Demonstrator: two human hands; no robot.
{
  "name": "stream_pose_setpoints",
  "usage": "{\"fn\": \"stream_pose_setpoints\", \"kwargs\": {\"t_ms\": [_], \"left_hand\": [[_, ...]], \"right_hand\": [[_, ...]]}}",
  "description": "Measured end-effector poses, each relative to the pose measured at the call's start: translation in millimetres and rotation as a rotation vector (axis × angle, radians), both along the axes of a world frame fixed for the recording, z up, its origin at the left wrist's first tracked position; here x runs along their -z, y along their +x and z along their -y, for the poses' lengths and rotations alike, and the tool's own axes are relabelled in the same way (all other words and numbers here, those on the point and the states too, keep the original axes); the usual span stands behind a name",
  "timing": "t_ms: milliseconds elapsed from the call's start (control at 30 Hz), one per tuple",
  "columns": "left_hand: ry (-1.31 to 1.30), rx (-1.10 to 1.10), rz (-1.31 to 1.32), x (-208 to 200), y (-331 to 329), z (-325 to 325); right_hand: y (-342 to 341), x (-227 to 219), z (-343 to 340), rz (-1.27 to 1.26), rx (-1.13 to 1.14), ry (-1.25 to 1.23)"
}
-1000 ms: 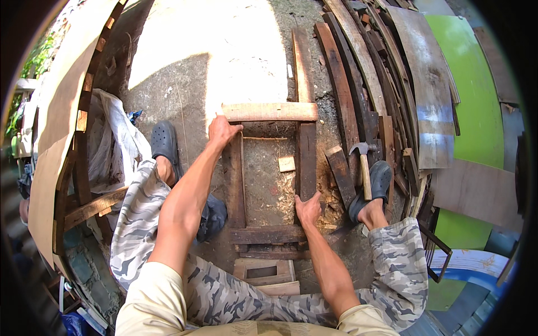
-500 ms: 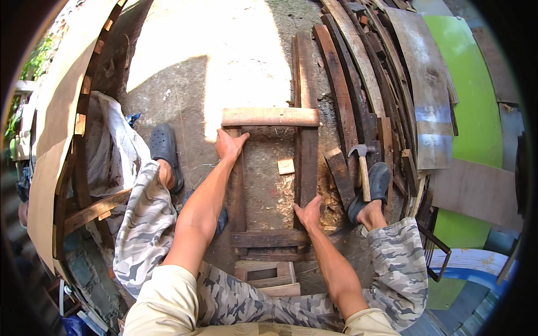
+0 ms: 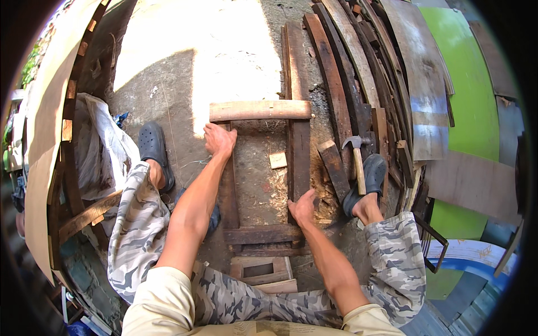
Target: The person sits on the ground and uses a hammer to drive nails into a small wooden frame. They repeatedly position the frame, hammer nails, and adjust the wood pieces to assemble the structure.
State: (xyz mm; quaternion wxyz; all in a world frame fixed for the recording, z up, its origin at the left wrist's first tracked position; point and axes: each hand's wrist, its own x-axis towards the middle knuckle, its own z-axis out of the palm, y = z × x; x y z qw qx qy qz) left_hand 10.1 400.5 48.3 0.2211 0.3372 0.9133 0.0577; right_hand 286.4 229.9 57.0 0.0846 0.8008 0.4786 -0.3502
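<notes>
A wooden frame of dark timber lies on the ground between my legs, with a lighter crosspiece (image 3: 260, 110) over its far end and a dark crosspiece (image 3: 263, 233) at the near end. My left hand (image 3: 220, 139) is closed round the far part of the left rail (image 3: 229, 193), just below the light crosspiece. Against the right-hand long timber (image 3: 298, 157) my right hand (image 3: 303, 209) grips nearer to me, its fingertips partly hidden. A small pale wood block (image 3: 277, 161) and wood shavings (image 3: 278, 190) lie inside the frame.
A claw hammer (image 3: 358, 165) leans by my right clog (image 3: 372, 173), beside a short timber offcut (image 3: 334, 168). Long planks (image 3: 330, 73) are stacked to the right. A small wooden frame (image 3: 260, 270) lies near me. White sheeting (image 3: 103, 145) and a plywood board (image 3: 53, 129) stand left.
The whole view has shifted, so things sit a little further left. My left hand's thumb and fingers, spread before, have drawn in round the rail. My right hand keeps to the right timber.
</notes>
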Motion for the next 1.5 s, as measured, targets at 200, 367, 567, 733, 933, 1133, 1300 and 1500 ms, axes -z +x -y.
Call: {"fn": "stream_pose_setpoints", "kwargs": {"t_ms": [200,367,567,733,933,1133,1300,1500], "left_hand": [[-0.074,0.001,-0.060,-1,3,-4],[-0.048,-0.004,-0.035,-1,5,-4],[-0.003,-0.027,-0.048,2,3,-3],[-0.002,-0.028,-0.006,0,1,-2],[-0.016,-0.027,-0.003,-3,1,-1],[-0.091,0.087,0.010,5,-8,1],[-0.251,0.338,0.401,6,-58,7],[-0.045,0.326,0.410,-19,-105,88]], "right_hand": [[-10,-4,-3,0.034,0.054,-0.004],[-9,-2,-1,0.036,0.036,0.022],[-8,0,3,0.024,0.020,0.057],[-7,3,5,0.013,0.025,0.075],[-8,4,7,0.003,0.015,0.109],[-7,-6,3,-0.001,-0.004,0.010],[6,-15,-13,0.000,-0.111,-0.169],[48,-63,-75,0.046,-0.268,0.179]]}}
